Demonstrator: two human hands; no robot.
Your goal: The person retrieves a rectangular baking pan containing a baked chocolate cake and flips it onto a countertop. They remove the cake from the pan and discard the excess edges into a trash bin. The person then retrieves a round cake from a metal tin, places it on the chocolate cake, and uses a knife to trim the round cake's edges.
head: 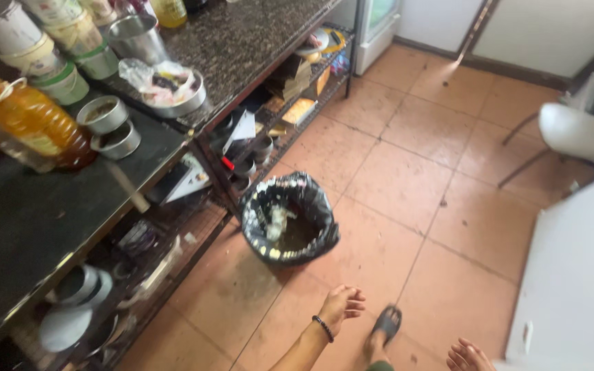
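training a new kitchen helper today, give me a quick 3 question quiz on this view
1. True or false: the left hand holds a cup.
2. What lines the bin on the tiled floor? A) black bag B) newspaper C) nothing
3. Fill in: the oil bottle on the dark counter lies on its ____.

Key
1. False; it hangs empty, fingers loosely curled, as does the right hand.
2. A
3. side
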